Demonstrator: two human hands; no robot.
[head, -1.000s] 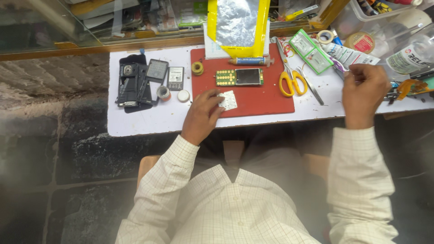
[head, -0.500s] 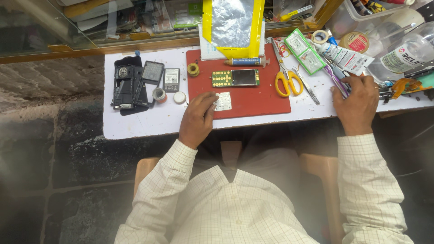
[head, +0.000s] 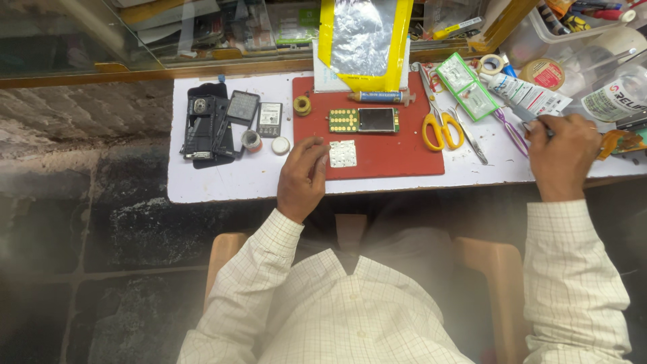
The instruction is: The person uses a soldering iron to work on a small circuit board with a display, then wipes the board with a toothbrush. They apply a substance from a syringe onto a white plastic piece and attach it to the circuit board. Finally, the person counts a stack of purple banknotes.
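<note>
My right hand (head: 559, 154) has come down from where it hung raised over the bench edge a second ago and now rests on the clutter at the right side of the white work table (head: 222, 180), fingers curled shut around a thin dark-tipped tool (head: 532, 118); I cannot tell its kind. My left hand (head: 303, 176) has hardly shifted: it sits at the near-left corner of the red mat (head: 397, 155), fingers loosely together, fingertips touching or just short of the white keypad membrane (head: 342, 154), and gripping nothing that I can see. To my eye that means the right hand has just fetched a tool while the left keeps the small part steady.

Just beyond the left fingertips lies the bare phone circuit board (head: 364, 120), yellow keypad contacts to the left, dark screen to the right. Beyond that lies a syringe (head: 377, 97).

Packages, reckoned from the right hand's hold: just beyond it lies a white tube-shaped pack with dark print (head: 529, 96), angled toward the hand. Further left of that is a green-rimmed flat clear case (head: 467, 85), tilted. Beyond and to the right stands a round tin with a red-and-tan label (head: 543, 73), and right of the knuckles a clear bottle with a white, red-marked label (head: 614, 100). Well to the left, at the table's far edge, is a yellow-bordered silvery pouch (head: 364, 40). The yellow-handled scissors (head: 437, 120) lie between the two hands.
</note>
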